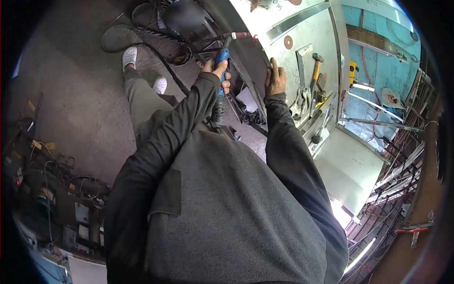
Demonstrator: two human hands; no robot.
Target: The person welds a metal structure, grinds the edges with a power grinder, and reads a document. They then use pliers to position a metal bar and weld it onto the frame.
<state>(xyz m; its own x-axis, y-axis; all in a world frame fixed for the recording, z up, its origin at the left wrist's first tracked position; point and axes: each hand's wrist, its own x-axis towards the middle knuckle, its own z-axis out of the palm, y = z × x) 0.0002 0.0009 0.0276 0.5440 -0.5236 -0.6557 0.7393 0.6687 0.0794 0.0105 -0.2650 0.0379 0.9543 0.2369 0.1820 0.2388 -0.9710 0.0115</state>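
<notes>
Blue torch handle point(222, 57) — yellow-handled hammer point(315, 71), white shoes point(129, 57), grey trousers point(139, 97).

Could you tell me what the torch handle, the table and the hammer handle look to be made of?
Torch handle, gripped in the left hand: likely moulded plastic, glossy blue. Table, its edge touched by the right hand: bare sheet metal, grey with a dull sheen and bright glare. Hammer handle: yellowish, perhaps wood or fibreglass; too small to tell.
</notes>
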